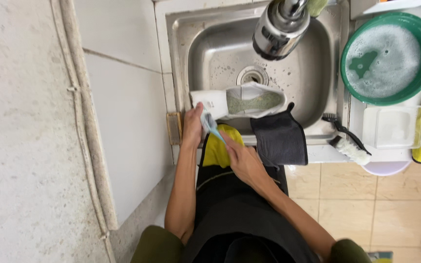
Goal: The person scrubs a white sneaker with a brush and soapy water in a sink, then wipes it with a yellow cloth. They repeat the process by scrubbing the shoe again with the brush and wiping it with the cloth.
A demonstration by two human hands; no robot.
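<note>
At frame centre, a white shoe (242,101) is steadied by the left hand (192,127) over the sink (205,53) — its heel is scrubbed with a brush (211,124) pinched in the right hand (242,160).

Single head-worn view, looking straight down from above. Sink (269,53) far centre, wearer's apron and arms near, green basin (390,58) far right, tiled wall left.

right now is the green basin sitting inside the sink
No, the green basin of suds sits on the counter to the right of the sink, outside its rim.
</note>
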